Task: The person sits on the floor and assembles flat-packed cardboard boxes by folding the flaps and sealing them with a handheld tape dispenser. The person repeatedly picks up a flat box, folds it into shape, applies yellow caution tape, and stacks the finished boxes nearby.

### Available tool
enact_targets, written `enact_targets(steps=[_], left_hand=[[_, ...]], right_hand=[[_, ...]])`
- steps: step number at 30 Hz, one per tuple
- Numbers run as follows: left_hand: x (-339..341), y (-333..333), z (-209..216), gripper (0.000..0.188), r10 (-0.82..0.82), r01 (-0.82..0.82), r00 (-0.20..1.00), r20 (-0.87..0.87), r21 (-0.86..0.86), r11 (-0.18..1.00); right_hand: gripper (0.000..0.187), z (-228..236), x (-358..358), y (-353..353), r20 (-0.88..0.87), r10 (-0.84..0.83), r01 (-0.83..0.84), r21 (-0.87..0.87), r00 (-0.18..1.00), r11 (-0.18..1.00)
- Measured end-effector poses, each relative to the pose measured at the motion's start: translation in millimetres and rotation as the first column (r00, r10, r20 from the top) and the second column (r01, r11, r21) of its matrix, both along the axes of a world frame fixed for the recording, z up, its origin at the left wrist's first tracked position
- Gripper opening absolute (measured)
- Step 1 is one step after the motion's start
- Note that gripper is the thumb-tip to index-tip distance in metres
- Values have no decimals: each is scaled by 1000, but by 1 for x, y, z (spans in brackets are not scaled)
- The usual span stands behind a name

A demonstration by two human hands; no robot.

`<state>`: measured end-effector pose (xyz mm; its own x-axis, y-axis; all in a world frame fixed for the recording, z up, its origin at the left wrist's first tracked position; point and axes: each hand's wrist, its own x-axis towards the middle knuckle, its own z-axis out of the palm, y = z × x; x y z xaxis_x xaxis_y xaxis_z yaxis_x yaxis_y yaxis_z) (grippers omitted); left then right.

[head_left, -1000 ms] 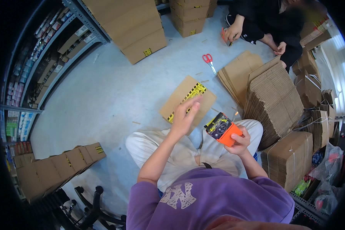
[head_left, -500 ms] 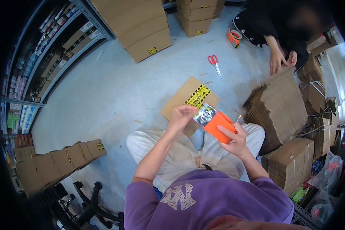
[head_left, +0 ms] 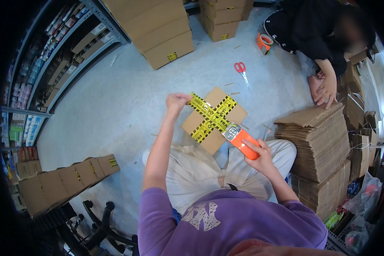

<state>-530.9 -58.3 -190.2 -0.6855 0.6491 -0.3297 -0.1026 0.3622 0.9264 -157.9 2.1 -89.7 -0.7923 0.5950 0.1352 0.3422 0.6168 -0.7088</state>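
A small brown cardboard box (head_left: 236, 114) sits on the grey-blue floor (head_left: 128, 98) before the person's crossed legs, its upper face closed and its contents hidden. One yellow-and-black printed tape band (head_left: 200, 133) lies along that face; a second yellow-and-black strip (head_left: 202, 105) crosses it, though whether it is pressed down cannot be told. The left hand (head_left: 177, 103) pinches the strip's far end beyond the box edge; the right hand (head_left: 261, 154) grasps an orange tape dispenser with a silvery front (head_left: 243, 146) at the near edge.

Beyond lie red-handled scissors (head_left: 242, 74) and another orange dispenser holding a tape roll (head_left: 264, 43). To the right, a co-worker's hand (head_left: 327, 90) rests on a tall stack of flattened brown cardboard (head_left: 313, 143). Closed brown cartons (head_left: 168, 40) stand ahead, their insides unseen. Grey metal shelving (head_left: 108, 23) at left holds boxes and small colourful packages (head_left: 19, 98); a clear plastic bag (head_left: 366, 194) at right shows something red inside.
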Motion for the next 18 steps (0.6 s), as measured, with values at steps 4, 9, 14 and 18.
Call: enact_targets(steps=[4, 9, 14, 18], left_hand=[[3, -13, -56, 41, -234, 194, 964, -125, -270, 943], [48, 30, 41, 71, -254, 115, 640, -725, -237, 965], [122, 34, 36, 52, -557, 312, 224, -800, -482, 819], [123, 34, 39, 65, -548, 313, 209, -810, -475, 822]], right_hand=[[61, -3, -4, -2, 5, -10, 10, -26, 1000, 1000], [63, -8, -5, 7, -16, -10, 11, 21, 1000, 1000], [64, -6, 18, 8, 88, 33, -37, 40, 996, 999], [63, -5, 53, 2, 131, 47, -58, 81, 990, 995]])
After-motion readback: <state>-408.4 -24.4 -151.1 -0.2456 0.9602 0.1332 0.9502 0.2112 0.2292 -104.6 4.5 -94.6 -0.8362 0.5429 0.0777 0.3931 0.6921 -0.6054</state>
